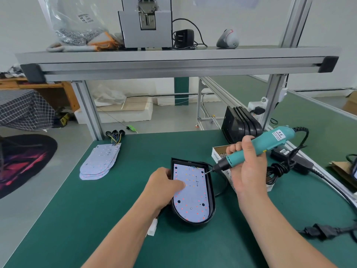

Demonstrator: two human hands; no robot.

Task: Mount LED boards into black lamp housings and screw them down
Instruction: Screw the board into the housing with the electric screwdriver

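A black lamp housing (212, 192) lies on the green mat with a white LED board (193, 202) seated inside it. My left hand (164, 187) grips the housing's left wall, its thumb pressing down on the board. My right hand (246, 167) grips a teal electric screwdriver (258, 147), held at a slant. The driver's bit carries a screw just above the board's upper right corner. A white connector (151, 228) pokes out under my left wrist.
A fanned stack of spare LED boards (100, 161) with coloured wires lies at the left. An open box of screws (222, 151) sits behind the screwdriver. Stacked black housings (239, 123) stand at the back right. Black cables and a plug (318, 230) trail along the right.
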